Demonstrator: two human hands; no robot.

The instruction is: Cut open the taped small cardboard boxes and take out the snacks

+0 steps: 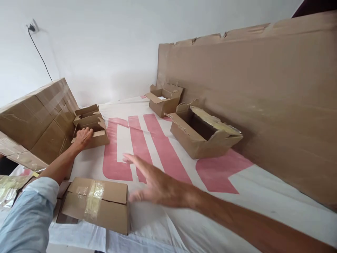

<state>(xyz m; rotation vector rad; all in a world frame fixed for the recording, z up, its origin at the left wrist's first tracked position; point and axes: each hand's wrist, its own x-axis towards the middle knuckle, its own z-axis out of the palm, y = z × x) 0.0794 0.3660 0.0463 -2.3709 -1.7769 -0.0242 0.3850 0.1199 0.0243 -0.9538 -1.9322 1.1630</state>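
My left hand reaches into an open small cardboard box at the left, its fingers bent over the near wall and gripping it. The fingertips are partly hidden. My right hand is in the air over the middle of the table, thumb and fingers spread, holding nothing. Its thumb is close to the right end of a taped cardboard box, which lies closed with clear tape across its flaps. Behind the box at my left hand stands another open box.
A large taped carton stands along the left side. Two open boxes, one small and one longer with torn flaps, sit before a tall cardboard panel. A white cloth with red print covers the table.
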